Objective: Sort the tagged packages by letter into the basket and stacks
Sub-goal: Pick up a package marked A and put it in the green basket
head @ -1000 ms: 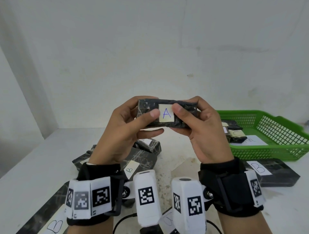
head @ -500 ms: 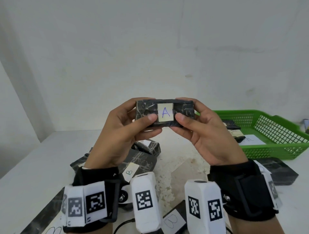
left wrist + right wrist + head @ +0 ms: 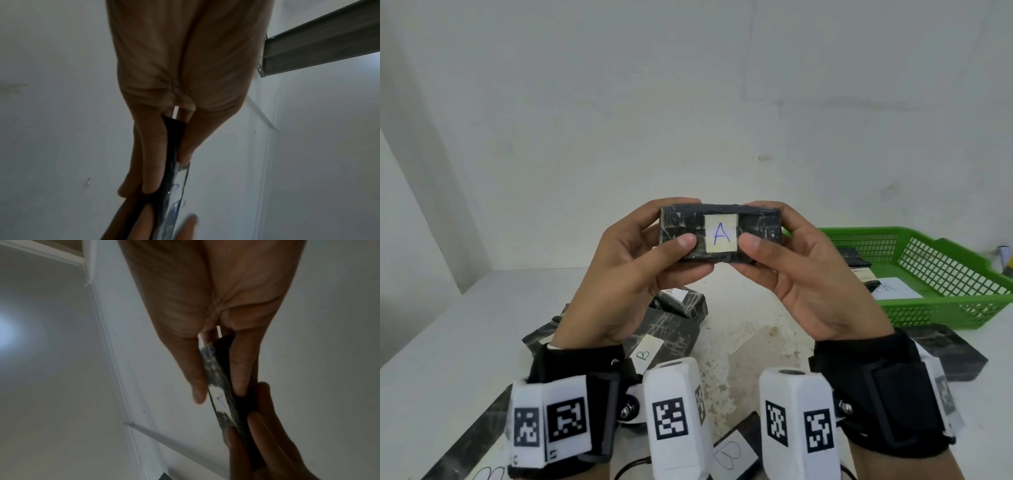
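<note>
Black, marbled wrapping covers the small rectangular package [image 3: 720, 233] held up in the air above the middle of the white surface [image 3: 448, 329], its cream tag with a blue letter A [image 3: 721, 233] facing the head camera. The left hand [image 3: 633, 274] pinches the package's left end, thumb on the front face and curled fingers [image 3: 678, 202] behind; the right hand [image 3: 808, 274] pinches the right end in the same way, its thumb just beside the tag. In the left wrist view the package [image 3: 174, 162] shows edge-on between thumb and fingers [image 3: 150, 162]; the right wrist view shows the same grip [image 3: 220, 386]. A green plastic mesh basket [image 3: 941, 274] stands toward the right edge of the surface and holds dark packages and a white sheet. A flat black package [image 3: 945, 353] lies just in front of the basket. Left of centre, beneath the left hand, lies a heap of black marbled packages [image 3: 671, 329], one with a tag lettered B [image 3: 645, 353]. Another B-tagged package [image 3: 732, 452] lies at the near edge between the wrists.
</note>
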`<action>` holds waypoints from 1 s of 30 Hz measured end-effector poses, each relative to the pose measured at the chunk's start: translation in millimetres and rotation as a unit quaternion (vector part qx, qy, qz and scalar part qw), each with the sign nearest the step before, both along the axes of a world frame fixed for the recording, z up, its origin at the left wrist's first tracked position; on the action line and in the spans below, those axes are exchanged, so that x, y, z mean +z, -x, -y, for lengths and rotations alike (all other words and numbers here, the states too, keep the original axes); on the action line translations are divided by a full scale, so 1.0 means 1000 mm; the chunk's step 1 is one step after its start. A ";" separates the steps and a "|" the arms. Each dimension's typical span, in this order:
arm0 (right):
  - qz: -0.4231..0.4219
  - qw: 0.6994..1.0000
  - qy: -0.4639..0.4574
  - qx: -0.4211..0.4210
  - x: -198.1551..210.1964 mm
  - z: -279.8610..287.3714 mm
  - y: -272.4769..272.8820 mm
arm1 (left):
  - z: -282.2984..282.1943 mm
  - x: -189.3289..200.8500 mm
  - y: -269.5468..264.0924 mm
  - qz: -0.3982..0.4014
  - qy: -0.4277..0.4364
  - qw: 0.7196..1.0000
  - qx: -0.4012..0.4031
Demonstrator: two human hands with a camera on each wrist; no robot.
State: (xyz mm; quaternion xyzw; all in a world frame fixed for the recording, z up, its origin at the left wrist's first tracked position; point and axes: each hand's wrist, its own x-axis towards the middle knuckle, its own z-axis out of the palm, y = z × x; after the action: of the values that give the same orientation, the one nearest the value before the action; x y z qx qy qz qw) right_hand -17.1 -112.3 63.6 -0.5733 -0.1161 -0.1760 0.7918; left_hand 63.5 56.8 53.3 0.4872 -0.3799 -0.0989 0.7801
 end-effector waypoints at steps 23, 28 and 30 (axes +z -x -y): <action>0.023 0.998 0.000 -0.056 -0.005 -0.004 -0.006 | 0.010 -0.002 0.002 0.036 -0.015 0.997 0.060; 0.034 0.997 0.013 -0.070 -0.005 0.001 -0.004 | 0.009 0.000 0.004 0.024 -0.016 0.999 0.045; 0.035 0.996 0.020 -0.074 -0.005 0.002 -0.004 | 0.010 0.000 0.005 0.034 -0.013 0.998 0.050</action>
State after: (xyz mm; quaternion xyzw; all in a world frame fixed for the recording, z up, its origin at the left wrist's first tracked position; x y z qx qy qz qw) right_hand -13.2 -114.4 58.7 -0.5894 -0.1040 -0.2515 0.7606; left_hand 58.6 46.3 53.6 0.5189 -0.3805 -0.0481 0.7640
